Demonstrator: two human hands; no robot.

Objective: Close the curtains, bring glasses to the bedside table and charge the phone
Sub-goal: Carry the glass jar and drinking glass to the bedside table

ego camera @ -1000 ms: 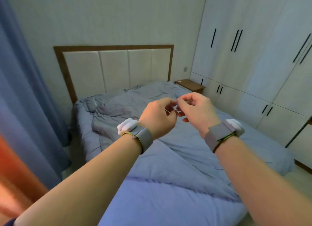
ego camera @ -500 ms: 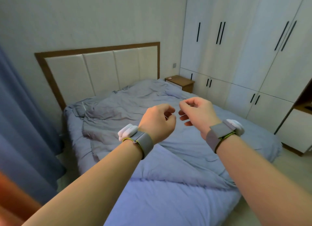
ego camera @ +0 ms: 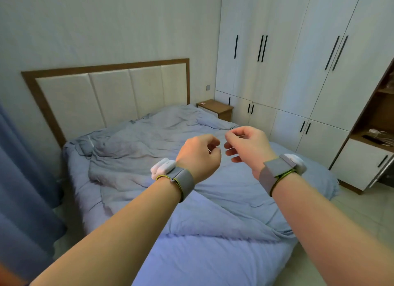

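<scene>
My left hand (ego camera: 198,155) and my right hand (ego camera: 247,145) are raised side by side over the bed (ego camera: 132,149), a small gap between them. Fingers of both are curled; the right thumb and forefinger meet at their tips. I see nothing held in either. The blue curtain (ego camera: 21,179) hangs at the left edge. The wooden bedside table (ego camera: 215,107) stands at the far right of the headboard with a small reddish item (ego camera: 202,103) on it. A dark flat object (ego camera: 370,138) and white cable (ego camera: 381,134) lie on an open shelf at right. No glasses are visible.
White wardrobe doors (ego camera: 277,72) with black handles fill the right wall. A wall socket (ego camera: 208,87) sits above the bedside table. The padded headboard (ego camera: 110,98) stands against the far wall. Pale floor (ego camera: 362,211) runs along the bed's right side.
The view has swung right, so less curtain and more wardrobe and shelf show. My hands have drifted slightly apart and stay raised.
</scene>
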